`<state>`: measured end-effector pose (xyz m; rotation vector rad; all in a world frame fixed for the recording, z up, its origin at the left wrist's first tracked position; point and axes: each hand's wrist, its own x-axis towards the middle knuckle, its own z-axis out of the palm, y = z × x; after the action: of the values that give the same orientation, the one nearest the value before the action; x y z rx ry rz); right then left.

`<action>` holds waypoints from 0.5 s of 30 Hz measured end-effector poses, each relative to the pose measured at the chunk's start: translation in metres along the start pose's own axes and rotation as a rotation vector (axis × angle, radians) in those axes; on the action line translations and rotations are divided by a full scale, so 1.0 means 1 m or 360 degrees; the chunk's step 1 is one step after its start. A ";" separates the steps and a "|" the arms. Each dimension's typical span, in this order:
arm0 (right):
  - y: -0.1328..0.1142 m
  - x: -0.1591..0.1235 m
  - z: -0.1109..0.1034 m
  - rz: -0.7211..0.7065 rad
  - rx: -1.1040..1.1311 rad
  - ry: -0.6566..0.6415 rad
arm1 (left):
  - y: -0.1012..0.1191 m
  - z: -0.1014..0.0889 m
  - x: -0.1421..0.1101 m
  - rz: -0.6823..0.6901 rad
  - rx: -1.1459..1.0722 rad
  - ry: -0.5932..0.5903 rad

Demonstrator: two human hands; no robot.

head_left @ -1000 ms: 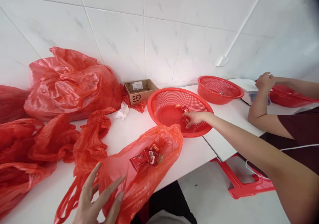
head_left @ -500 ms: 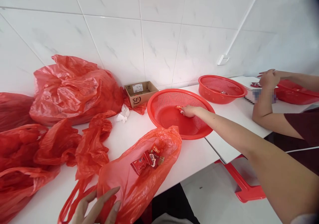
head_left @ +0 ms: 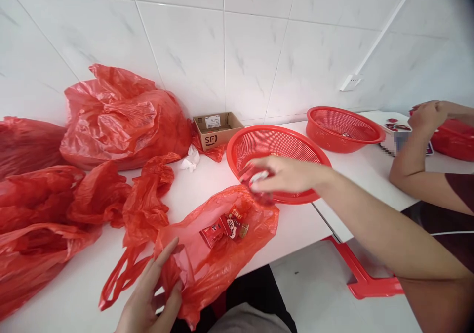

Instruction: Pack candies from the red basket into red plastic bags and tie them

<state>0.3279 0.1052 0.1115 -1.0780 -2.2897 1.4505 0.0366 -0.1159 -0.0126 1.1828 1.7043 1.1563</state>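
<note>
My left hand (head_left: 153,291) grips the near edge of a red plastic bag (head_left: 222,269), thumb and fingers closed on the film. The bag lies on its side at the table's front edge, and a few wrapped snack packets (head_left: 231,224) in red and brown show inside it. Over the bag's far end and the near rim of a red basket (head_left: 239,133), my right hand (head_left: 279,175) is closed around a red-and-white wrapped packet (head_left: 259,179), blurred by motion. The hand and forearm hide part of the basket's inside.
Red plastic bags (head_left: 126,120) crowd the left, with white tissue (head_left: 190,158) and a cardboard box (head_left: 218,138) by the wall. At right stand a second red basket (head_left: 333,147), a scale (head_left: 394,125) and a co-worker's arms (head_left: 413,160). A red stool (head_left: 370,283) is below.
My right hand has come up out of the basket toward the bag, with a packet in it. My left hand has closed on the bag's edge. The view has shifted slightly.
</note>
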 end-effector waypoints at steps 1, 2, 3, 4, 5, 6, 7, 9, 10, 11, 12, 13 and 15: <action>-0.012 0.000 0.023 -0.0083 -0.0060 -0.0096 | 0.002 0.001 0.001 -0.0001 -0.0017 -0.0026; -0.020 0.002 0.047 -0.0170 -0.0198 -0.0168 | 0.004 0.002 0.002 -0.0002 -0.0020 -0.0049; -0.024 0.006 0.070 -0.0235 -0.0426 -0.0234 | 0.007 0.003 0.002 0.0001 -0.0013 -0.0063; -0.024 0.010 0.090 -0.0245 -0.0678 -0.0086 | 0.009 0.005 0.003 0.0010 0.0001 -0.0068; -0.023 0.014 0.106 -0.0229 -0.0800 -0.0042 | 0.011 0.006 0.003 0.0023 0.0016 -0.0068; -0.021 0.017 0.114 -0.0223 -0.0885 0.0000 | 0.013 0.006 0.002 0.0042 0.0033 -0.0058; -0.019 0.020 0.116 -0.0219 -0.0892 0.0023 | 0.014 0.006 0.002 0.0059 0.0044 -0.0047; -0.018 0.024 0.097 -0.0240 -0.0664 -0.0046 | 0.015 0.005 0.002 0.0059 0.0045 -0.0054; -0.017 0.027 0.078 -0.0251 -0.0501 -0.0064 | 0.016 0.004 0.003 0.0037 0.0032 -0.0073; -0.015 0.031 0.056 -0.0241 -0.0302 -0.0060 | 0.016 0.003 0.004 0.0012 0.0014 -0.0087; -0.010 0.036 0.032 -0.0224 -0.0175 -0.0037 | 0.017 0.003 0.004 -0.0011 0.0000 -0.0089; -0.002 0.042 0.008 -0.0166 -0.0177 0.0171 | 0.017 0.002 0.005 -0.0022 -0.0005 -0.0082; 0.025 0.056 -0.033 0.0179 -0.0561 0.0594 | 0.018 0.002 0.006 0.0000 0.0025 -0.0058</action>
<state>0.3180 0.1719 0.0959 -1.4524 -2.2796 0.7987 0.0417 -0.1068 0.0033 1.2062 1.6888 1.1162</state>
